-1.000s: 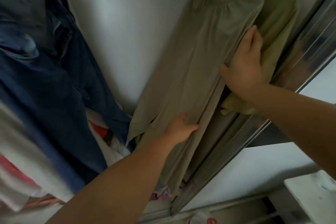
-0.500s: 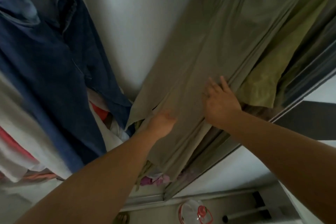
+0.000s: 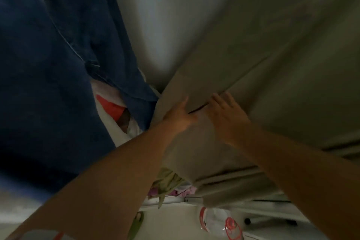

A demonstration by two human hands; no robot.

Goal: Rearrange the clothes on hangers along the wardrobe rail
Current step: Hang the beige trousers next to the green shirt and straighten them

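Khaki hanging garment (image 3: 243, 54) occupies the right side, well apart from the blue denim garment (image 3: 48, 64). Left hand (image 3: 178, 116) and right hand (image 3: 226, 117) rest on its lower folds, fingers extended and relaxed, apparently smoothing the cloth flat.

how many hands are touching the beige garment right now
2. The left hand presses the beige garment near its lower left edge; the right hand lies flat on it just to the right.
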